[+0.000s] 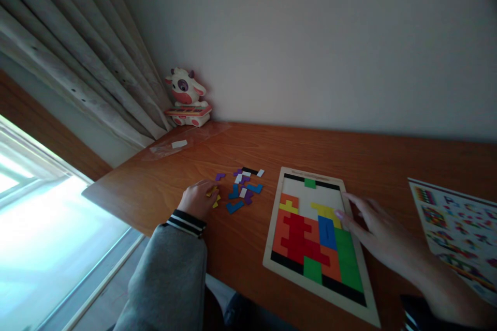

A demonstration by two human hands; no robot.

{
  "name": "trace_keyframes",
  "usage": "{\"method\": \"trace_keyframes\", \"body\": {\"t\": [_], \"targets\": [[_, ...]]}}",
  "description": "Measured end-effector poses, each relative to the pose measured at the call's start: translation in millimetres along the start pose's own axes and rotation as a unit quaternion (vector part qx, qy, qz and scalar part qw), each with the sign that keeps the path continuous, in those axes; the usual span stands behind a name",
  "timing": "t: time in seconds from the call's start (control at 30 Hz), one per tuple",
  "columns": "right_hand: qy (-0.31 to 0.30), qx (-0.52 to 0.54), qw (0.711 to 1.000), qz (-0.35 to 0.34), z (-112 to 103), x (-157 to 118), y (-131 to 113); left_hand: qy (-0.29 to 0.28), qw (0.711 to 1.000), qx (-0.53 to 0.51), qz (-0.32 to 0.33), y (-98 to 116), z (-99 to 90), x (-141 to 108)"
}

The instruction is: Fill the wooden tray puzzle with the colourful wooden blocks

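My left hand (199,199) rests on the table with its fingers curled onto a yellow puzzle piece (212,192); another yellow bit (216,201) shows under the fingertips. Just right of it lies a loose group of pieces, among them a blue piece (234,207), a purple piece (220,176) and a white piece (260,172). My right hand (363,217), fingers apart, reaches over the right rim of the wooden puzzle board (272,238). Its thumb is close to a yellow piece (328,213) in the board. Red, orange, green, blue and black pieces fill the lower part; white ground shows above.
A printed sheet (458,232) lies at the right on the wooden table (373,160). At the back left corner stands a cow toy (189,98) with a keyboard, near a clear plastic bag (163,150). A curtain (77,46) and bright window are on the left.
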State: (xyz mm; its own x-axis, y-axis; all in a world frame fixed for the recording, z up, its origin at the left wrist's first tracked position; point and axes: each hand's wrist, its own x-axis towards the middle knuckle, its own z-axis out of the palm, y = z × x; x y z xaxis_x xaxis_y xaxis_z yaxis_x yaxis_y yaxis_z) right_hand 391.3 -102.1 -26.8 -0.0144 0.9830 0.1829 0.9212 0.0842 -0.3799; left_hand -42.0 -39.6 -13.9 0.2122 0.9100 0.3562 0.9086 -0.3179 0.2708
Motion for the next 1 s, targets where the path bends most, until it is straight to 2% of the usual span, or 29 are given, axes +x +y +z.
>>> {"method": "trace_keyframes", "body": {"t": [0.13,0.2,0.37,0.6,1.0], "targets": [[-0.014,-0.004,1.0,-0.001,0,-1,0,-0.001,0.996,-0.085,-0.033,-1,0.0,-3],[-0.019,-0.002,1.0,0.001,1,-1,0,-0.012,0.993,-0.111,-0.026,-2,-2.3,-6],[-0.007,-0.003,1.0,-0.001,1,-1,0,-0.039,0.993,-0.097,0.058,-2,-12.3,-15],[-0.021,0.001,1.0,0.01,-1,0,-2,-0.054,0.992,-0.063,0.096,-2,-16.7,-25],[-0.022,-0.005,1.0,0.009,1,1,0,-0.049,0.991,-0.077,0.102,-1,-15.6,-25]]}}
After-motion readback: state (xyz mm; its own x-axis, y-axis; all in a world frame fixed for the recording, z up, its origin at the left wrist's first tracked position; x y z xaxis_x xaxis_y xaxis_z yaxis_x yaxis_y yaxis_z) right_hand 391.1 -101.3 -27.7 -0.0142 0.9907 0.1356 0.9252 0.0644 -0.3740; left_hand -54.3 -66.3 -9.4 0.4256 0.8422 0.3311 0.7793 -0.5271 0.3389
